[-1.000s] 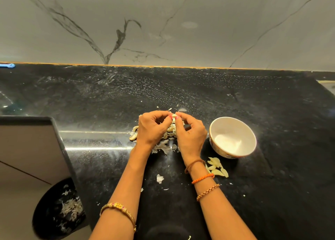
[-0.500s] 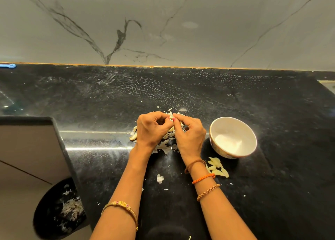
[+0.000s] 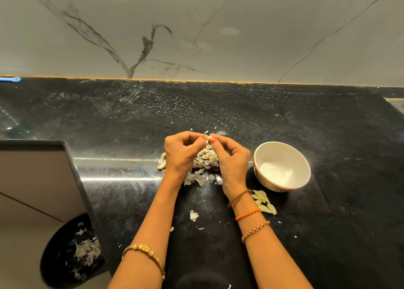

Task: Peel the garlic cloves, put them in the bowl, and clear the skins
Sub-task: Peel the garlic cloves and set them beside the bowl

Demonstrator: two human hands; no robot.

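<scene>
Nearest us, below the bench edge at the left, a black bin holds discarded skins. On the dark bench a few peeled cloves lie just in front of the white bowl, whose inside looks empty. Farther in, our left hand and right hand meet above the heap of skins and unpeeled cloves. Over the last second the fingers have drawn closer; both sets of fingers now pinch one garlic clove between thumb and fingertips. We judge its skin is being picked off, so peeling is mid-way. The clove is mostly hidden by fingertips, and how much skin remains we cannot tell.
</scene>
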